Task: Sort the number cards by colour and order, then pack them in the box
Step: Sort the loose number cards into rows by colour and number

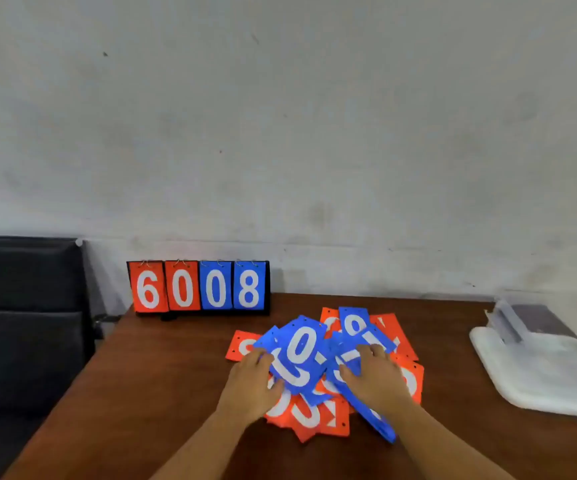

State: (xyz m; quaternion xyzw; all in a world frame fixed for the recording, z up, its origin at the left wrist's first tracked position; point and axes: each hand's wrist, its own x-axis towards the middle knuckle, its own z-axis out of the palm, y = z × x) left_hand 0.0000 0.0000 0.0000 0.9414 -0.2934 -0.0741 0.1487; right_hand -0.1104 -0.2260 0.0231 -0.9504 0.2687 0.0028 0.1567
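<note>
A: Head view, where are the number cards [328, 410]?
B: Heaped, red and blue mixed, on the worktop [141, 393], in front of the scoreboard [199, 287] reading 6008, a bit to its right.
A: Hands?
B: Both over the heap: left hand [249, 379] pinches the blue 0 card [299, 355] by its edge; right hand [379, 374] grips a blue stack [385, 429], fingers curled round it.
</note>
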